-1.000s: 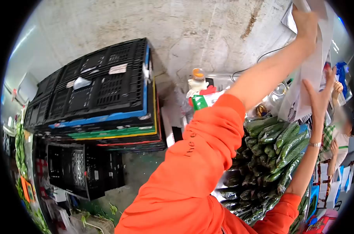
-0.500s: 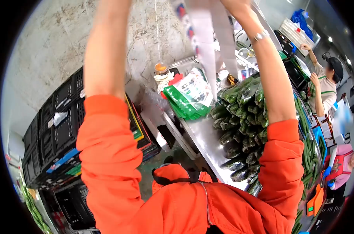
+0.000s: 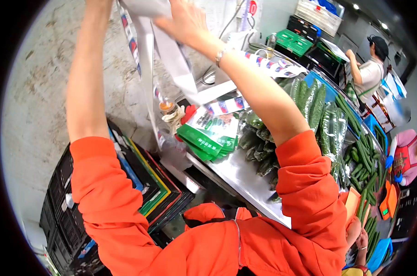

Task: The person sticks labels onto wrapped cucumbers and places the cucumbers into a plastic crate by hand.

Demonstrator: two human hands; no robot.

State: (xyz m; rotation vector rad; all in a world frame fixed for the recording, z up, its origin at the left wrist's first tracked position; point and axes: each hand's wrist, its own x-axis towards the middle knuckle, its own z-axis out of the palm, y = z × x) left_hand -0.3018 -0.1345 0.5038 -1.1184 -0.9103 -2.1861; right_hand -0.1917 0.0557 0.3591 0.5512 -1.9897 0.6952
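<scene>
Loosely open, right hand (image 3: 188,21) touches label strips (image 3: 175,64); whether left hand (image 3: 99,2) grips is unclear.

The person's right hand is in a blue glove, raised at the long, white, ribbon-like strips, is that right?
Not quite: the head view shows the right hand bare, not gloved. It is raised at the long, white, ribbon-like strips.

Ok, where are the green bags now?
In the head view, near centre, the green bags lie on the metal table, left of the wrapped cucumbers.
</scene>
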